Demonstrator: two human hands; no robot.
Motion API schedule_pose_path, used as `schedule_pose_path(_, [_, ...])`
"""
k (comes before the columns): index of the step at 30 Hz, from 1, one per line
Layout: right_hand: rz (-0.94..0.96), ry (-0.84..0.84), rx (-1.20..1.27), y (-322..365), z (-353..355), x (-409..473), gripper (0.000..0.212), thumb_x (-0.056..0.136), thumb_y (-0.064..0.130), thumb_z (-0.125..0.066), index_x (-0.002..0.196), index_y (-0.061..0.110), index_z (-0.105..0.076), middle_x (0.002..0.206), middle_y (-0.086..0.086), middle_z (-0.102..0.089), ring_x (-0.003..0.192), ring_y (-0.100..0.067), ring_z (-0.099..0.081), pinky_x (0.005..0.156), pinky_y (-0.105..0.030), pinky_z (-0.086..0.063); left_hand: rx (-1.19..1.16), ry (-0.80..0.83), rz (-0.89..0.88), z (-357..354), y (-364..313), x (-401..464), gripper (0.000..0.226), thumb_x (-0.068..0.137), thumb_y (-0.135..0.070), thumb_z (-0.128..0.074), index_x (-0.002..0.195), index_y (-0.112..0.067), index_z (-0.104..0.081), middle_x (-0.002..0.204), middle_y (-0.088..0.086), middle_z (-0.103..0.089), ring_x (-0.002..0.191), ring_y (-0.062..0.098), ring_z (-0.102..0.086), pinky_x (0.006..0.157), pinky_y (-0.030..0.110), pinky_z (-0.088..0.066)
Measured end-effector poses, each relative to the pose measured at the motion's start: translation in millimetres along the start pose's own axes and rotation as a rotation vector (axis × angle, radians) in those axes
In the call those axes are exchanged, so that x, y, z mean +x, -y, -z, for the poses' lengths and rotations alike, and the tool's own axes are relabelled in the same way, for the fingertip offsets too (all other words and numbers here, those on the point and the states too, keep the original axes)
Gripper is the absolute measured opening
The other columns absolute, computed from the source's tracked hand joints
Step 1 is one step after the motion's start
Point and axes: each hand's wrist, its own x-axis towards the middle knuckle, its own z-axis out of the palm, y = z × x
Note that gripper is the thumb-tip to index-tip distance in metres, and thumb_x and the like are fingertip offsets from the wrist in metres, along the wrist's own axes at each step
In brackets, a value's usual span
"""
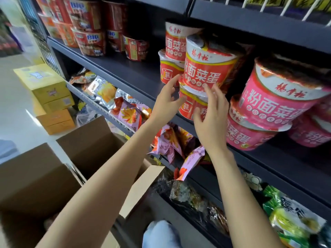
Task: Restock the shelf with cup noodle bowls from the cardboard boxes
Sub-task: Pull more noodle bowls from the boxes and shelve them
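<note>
Reaching up to the dark shelf point(125, 68), I have both hands at a stack of two red cup noodle bowls. My left hand point(166, 102) has its fingers spread and nearly straight; the fingertips touch the left edge of the upper red bowl point(206, 68) and the side of the lower red bowl point(189, 106), without wrapping round either. My right hand point(211, 122) is spread as well, fingers loosely extended, their tips against the seam where the upper bowl sits on the lower one, the thumb lying on the lower bowl's front. Neither hand is clenched; both only touch and steady the stack, and the upper bowl leans a little.

Behind this stack stands another red pair of the same brand. Just to the right are pink cup noodle bowls point(275, 102), also stacked two high. Further left on the same shelf stand red bowls marked BIG point(89, 34), well apart from my stack.

Below, a wire-fronted shelf holds snack packets point(129, 113) in pink, orange and silver, and lower right lie green bags point(290, 212). Under my forearms open cardboard boxes point(86, 147) sit on the pale floor point(14, 97), flaps raised; what is inside them I cannot tell. Yellow cartons point(48, 86) are piled on the floor beyond them.
</note>
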Motion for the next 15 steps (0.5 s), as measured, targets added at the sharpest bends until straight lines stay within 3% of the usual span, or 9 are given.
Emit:
schedule_pose_path(3, [0.135, -0.002, 0.104, 25.7, -13.9, -30.4, 0.038, 0.091, 0.009, -0.050, 0.128, 0.006, -0.053, 0.127, -0.008, -0.057, 0.119, -0.021, -0.050, 0.098, -0.026, -0.041, 0.199, -0.121, -0.156, 44.1, 15.4, -39.3, 0.043, 0.096, -0.016, -0.053, 0.138, -0.021, -0.045, 0.138, -0.005, -0.050, 0.127, 0.010, -0.048, 0.103, 0.031, -0.044])
schedule_pose_path(7, [0.193, 0.315, 0.247, 71.0, -62.3, -82.9, 0.026, 0.093, 0.020, -0.047, 0.110, 0.017, -0.066, 0.088, 0.003, -0.072, 0.079, -0.013, -0.064, 0.068, -0.025, -0.049, 0.352, -0.301, -0.223, 131.1, 59.0, -125.6, 0.023, 0.096, -0.015, -0.054, 0.117, -0.011, -0.063, 0.101, 0.000, -0.072, 0.095, 0.013, -0.069, 0.084, 0.041, -0.055])
schedule_pose_path(9, [0.214, 0.558, 0.278, 98.2, -95.9, -110.8, 0.026, 0.091, 0.022, -0.049, 0.109, 0.022, -0.068, 0.085, 0.006, -0.073, 0.077, -0.014, -0.066, 0.064, -0.028, -0.050, 0.385, -0.418, -0.123, 177.2, 88.7, -173.7, 0.018, 0.095, -0.013, -0.054, 0.109, -0.008, -0.066, 0.087, 0.002, -0.073, 0.078, 0.014, -0.071, 0.071, 0.043, -0.059])
schedule_pose_path(11, [0.244, 0.731, 0.335, 126.0, -132.3, -137.9, 0.025, 0.088, 0.021, -0.053, 0.105, 0.023, -0.071, 0.093, 0.006, -0.074, 0.082, -0.017, -0.069, 0.065, -0.028, -0.051, 0.431, -0.527, 0.037, 220.4, 122.3, -218.6, 0.018, 0.094, -0.017, -0.054, 0.107, -0.011, -0.066, 0.083, 0.001, -0.073, 0.072, 0.014, -0.071, 0.067, 0.042, -0.059])
schedule_pose_path(13, [0.255, 0.878, 0.385, 150.7, -170.4, -161.3, 0.024, 0.090, 0.020, -0.053, 0.106, 0.022, -0.071, 0.102, 0.005, -0.073, 0.091, -0.018, -0.068, 0.073, -0.031, -0.053, 0.536, -0.608, 0.251, 258.0, 154.7, -255.8, 0.015, 0.093, -0.019, -0.057, 0.104, -0.022, -0.067, 0.085, -0.003, -0.073, 0.076, 0.012, -0.071, 0.073, 0.040, -0.058])
schedule_pose_path(15, [0.263, 1.009, 0.415, 171.3, -212.7, -184.7, 0.026, 0.092, 0.020, -0.052, 0.112, 0.020, -0.068, 0.109, 0.003, -0.071, 0.100, -0.019, -0.066, 0.083, -0.034, -0.053, 0.709, -0.643, 0.519, 291.0, 189.0, -287.2, 0.020, 0.091, -0.020, -0.061, 0.109, -0.029, -0.064, 0.098, -0.003, -0.072, 0.092, 0.016, -0.068, 0.087, 0.038, -0.052])
